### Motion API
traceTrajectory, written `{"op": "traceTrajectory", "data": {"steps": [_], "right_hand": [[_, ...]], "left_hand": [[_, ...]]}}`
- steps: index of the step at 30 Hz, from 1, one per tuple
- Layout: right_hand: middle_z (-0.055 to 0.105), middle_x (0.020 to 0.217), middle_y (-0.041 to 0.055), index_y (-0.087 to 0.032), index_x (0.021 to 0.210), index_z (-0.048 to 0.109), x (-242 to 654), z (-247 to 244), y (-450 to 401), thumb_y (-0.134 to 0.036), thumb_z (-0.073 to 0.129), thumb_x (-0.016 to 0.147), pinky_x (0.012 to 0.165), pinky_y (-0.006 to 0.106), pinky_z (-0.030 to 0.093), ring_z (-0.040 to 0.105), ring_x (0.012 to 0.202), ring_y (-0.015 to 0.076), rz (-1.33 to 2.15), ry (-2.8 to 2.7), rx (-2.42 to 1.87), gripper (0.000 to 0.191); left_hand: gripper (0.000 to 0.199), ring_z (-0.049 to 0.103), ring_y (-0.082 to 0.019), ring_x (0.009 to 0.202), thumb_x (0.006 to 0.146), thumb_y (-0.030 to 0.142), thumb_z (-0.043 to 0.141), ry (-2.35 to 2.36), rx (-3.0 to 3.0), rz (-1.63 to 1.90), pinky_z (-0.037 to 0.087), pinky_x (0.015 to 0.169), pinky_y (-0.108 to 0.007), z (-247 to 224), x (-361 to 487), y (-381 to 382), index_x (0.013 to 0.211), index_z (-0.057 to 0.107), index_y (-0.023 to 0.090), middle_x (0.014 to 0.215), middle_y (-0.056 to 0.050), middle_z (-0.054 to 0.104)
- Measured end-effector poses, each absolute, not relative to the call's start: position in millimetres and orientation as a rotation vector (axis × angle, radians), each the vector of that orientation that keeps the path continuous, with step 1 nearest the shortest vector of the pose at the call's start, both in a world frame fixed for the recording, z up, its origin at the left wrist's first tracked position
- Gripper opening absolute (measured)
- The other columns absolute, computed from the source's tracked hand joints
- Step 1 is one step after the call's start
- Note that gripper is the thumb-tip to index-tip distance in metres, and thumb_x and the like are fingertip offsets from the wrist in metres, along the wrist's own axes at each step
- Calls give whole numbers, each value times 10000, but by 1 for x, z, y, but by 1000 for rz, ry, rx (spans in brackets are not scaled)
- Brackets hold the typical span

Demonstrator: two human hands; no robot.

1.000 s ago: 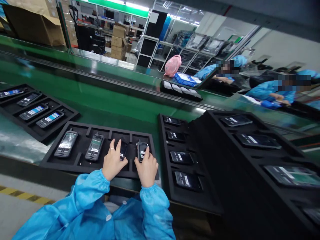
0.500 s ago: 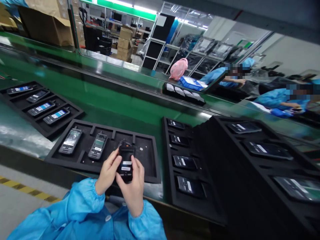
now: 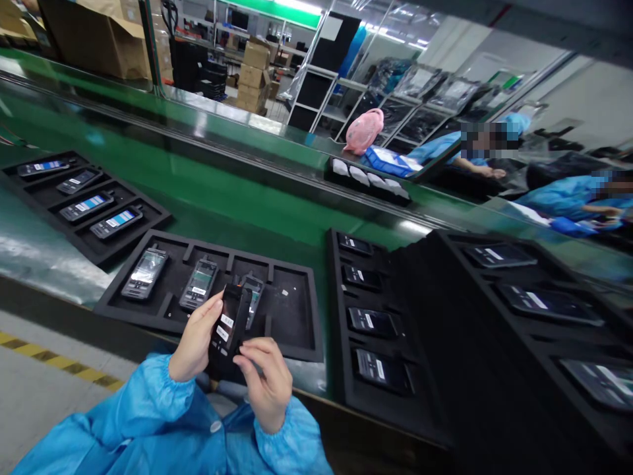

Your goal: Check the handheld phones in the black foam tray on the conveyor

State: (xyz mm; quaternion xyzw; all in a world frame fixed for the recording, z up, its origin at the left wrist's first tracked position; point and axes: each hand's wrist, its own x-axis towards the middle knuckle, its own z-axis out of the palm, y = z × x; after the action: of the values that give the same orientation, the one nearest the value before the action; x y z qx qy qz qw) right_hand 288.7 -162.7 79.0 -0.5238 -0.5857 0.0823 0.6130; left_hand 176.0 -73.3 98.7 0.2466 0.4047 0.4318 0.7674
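A black rugged phone (image 3: 230, 324) with white labels on its face is tilted up above the front edge of a black foam tray (image 3: 291, 323). My left hand (image 3: 194, 346) is closed around the phone's left side. The thumb and fingertips of my right hand (image 3: 270, 381) pinch together at its lower right edge; what exactly they grip there is hard to see. Behind the held phone, another phone (image 3: 254, 297) lies in the tray, partly hidden. Two more phones, one at the left end (image 3: 145, 274) and one beside it (image 3: 199, 284), rest in their slots.
At the far left lies a second foam tray (image 3: 99, 254) with several phones. To the right are a tray of dark phones (image 3: 341, 369) and a taller tray stack (image 3: 440, 316). A pink object (image 3: 364, 130) stands across the green bench (image 3: 212, 191). Co-workers (image 3: 568, 201) sit at upper right.
The held phone has turned to show its side and moved slightly left with my left hand. My right hand has slid to its lower edge. A phone in the tray behind is now uncovered.
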Motion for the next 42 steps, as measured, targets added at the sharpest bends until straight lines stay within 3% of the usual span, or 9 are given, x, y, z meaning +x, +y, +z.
{"op": "traceTrajectory", "data": {"steps": [7,14,20,27,31,35,38,42], "right_hand": [[654,924,41,-284,1107,704,296,85,-159,-63,531,927,704,323,589,644,875,175,124,-1508,-1170,333],[672,785,1,-251,976,699,289,83,-160,-109,666,877,641,285,566,623,731,151,92,-1289,-1315,176],[707,841,15,-244,1096,708,280,87,-164,-118,674,875,669,264,561,635,759,146,137,-1344,-1300,257],[710,911,7,-358,1200,691,282,87,-167,-107,650,872,723,287,579,655,827,159,180,-1366,-1298,415],[677,1264,61,-353,1335,607,282,76,-170,-346,622,930,984,391,569,652,1150,230,531,-1219,-1390,406],[527,1497,39,-298,1394,554,277,62,-169,-533,532,947,1207,470,341,452,1414,264,1091,-942,-1299,506],[482,1522,8,-301,1447,476,272,62,-168,-550,560,930,1226,498,282,403,1444,257,1301,-739,-1129,580],[518,1487,6,-331,1436,482,272,74,-165,-496,754,808,1190,500,356,463,1403,265,1384,-765,-1007,704]], "left_hand": [[595,736,-237,889,603,500,884,891,519,893,578,688,-251,99,177,-73,1075,754,162,838,-58,783],[616,733,-230,881,592,492,896,934,484,952,575,712,-251,99,178,-74,1085,751,153,886,-73,786],[618,721,-222,957,614,514,879,983,461,1061,572,791,-248,93,177,-77,1103,738,163,967,-65,788],[565,720,-245,976,657,480,868,979,471,1058,581,834,-295,95,175,-79,1106,740,163,991,-66,787],[648,720,-260,988,632,532,869,1001,470,1086,575,883,-324,92,177,-80,1137,720,155,996,-72,785],[701,692,-265,1089,658,580,837,1015,481,1126,545,962,-330,85,178,-82,1216,676,187,1071,-65,773],[685,614,-261,1233,702,585,804,1025,515,1151,480,1056,-315,82,178,-83,1254,650,210,1222,-62,725],[682,526,-285,1335,726,589,782,1014,581,1113,402,1142,-349,83,177,-81,1267,635,200,1331,-91,663]]}}
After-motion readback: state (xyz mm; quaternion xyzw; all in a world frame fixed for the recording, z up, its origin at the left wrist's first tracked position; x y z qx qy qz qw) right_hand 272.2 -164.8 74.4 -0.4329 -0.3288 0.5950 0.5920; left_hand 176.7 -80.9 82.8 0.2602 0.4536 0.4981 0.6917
